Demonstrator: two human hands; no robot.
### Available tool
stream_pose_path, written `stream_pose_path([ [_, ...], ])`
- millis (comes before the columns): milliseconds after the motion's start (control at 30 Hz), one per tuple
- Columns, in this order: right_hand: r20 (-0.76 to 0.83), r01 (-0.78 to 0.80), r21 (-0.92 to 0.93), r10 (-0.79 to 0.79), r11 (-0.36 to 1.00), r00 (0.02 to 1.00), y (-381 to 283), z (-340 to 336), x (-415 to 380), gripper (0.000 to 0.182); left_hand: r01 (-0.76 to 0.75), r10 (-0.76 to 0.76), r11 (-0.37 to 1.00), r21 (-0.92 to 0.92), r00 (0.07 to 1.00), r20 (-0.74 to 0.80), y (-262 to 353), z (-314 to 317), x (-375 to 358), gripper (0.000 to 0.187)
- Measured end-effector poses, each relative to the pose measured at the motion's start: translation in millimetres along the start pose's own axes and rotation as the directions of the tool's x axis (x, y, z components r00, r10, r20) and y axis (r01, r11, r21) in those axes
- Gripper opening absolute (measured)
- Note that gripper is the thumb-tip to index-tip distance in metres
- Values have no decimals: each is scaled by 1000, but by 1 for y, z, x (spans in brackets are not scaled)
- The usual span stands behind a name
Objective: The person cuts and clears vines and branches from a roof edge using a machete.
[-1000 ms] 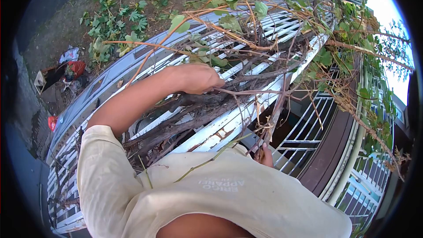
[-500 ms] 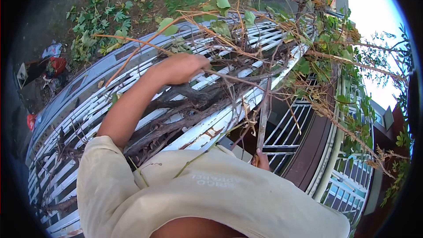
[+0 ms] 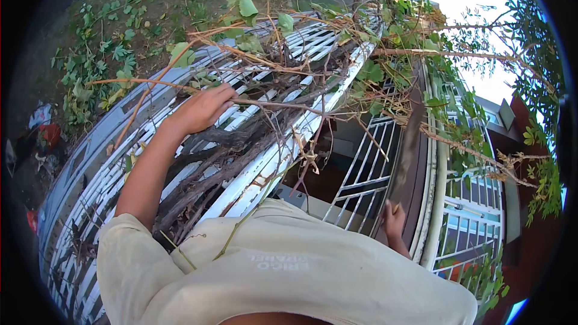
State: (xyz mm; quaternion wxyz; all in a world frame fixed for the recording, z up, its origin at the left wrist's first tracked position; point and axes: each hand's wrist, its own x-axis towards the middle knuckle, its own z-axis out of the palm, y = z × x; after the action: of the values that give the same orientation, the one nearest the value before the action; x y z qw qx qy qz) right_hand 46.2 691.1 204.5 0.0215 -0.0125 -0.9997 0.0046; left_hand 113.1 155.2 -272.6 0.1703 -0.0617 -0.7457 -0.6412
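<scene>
My left hand (image 3: 205, 109) is closed around a thin woody vine stem (image 3: 271, 104), above the white slatted railing. My right hand (image 3: 394, 219), low on the right, grips the handle of a machete (image 3: 408, 153). The long blade points up and away, blurred by motion, apart from the stem. Thick dark vine trunks (image 3: 211, 171) lie tangled along the slats under my left forearm. A tan bent stem (image 3: 144, 84) with green leaves sticks out past my left hand.
The white railing (image 3: 259, 180) with peeling paint runs diagonally across. A metal window grille (image 3: 361, 189) and a pale pipe (image 3: 438, 186) stand to the right. Cut leafy vines (image 3: 114, 60) lie on the ground beyond. More branches (image 3: 469, 54) reach out at upper right.
My right hand has swung the machete rightward, away from the stems by the railing. My left hand keeps its hold on the stem; the whole view has shifted a little.
</scene>
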Motion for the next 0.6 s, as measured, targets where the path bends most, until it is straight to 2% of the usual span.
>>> stream_pose_path([
  [67, 43, 71, 175, -80, 982, 996, -105, 34, 6, 26, -24, 25, 1000, -20, 997, 70, -9, 5, 0, 17],
  [133, -24, 173, 365, -176, 915, 984, -139, 82, 29, 22, 13, -13, 1000, 1, 990, 139, -1, 0, 1, 18],
  [200, 44, 196, 312, -220, 930, 974, -198, 109, 26, 22, 49, -45, 998, -32, 994, 98, 2, 0, 0, 19],
  [233, -36, 400, 218, -402, 890, 915, -220, 120, 24, 22, 38, -36, 999, -23, 998, 60, 3, 2, -2, 19],
  [267, -100, 579, 102, -571, 809, 815, -239, 127, 19, 22, 37, -37, 999, -10, 998, 42, 0, 5, -3, 19],
  [300, -17, 481, 143, -484, 865, 875, -259, 126, 8, 24, 37, -36, 999, -28, 999, 40, 2, 3, -1, 18],
  [400, 77, 473, 73, -477, 878, 875, -263, 138, -3, 26, 35, -33, 999, -42, 999, 44, 5, 2, 0, 16],
  [433, 214, 460, 45, -459, 887, 863, -241, 149, 4, 27, 36, -35, 999, -36, 999, 24, 6, 4, -2, 16],
  [467, 209, 463, 43, -461, 885, 862, -229, 150, 11, 27, 32, -31, 999, -36, 999, 21, 7, 7, -3, 16],
  [533, 448, 531, -194, -407, 825, 796, -221, 150, 30, 26, 29, -29, 1000, -4, 999, -13, 4, 9, -6, 16],
  [600, 363, 586, -95, -521, 804, 773, -260, 128, 33, 26, 12, -11, 1000, 12, 1000, -14, 7, 4, -7, 15],
])
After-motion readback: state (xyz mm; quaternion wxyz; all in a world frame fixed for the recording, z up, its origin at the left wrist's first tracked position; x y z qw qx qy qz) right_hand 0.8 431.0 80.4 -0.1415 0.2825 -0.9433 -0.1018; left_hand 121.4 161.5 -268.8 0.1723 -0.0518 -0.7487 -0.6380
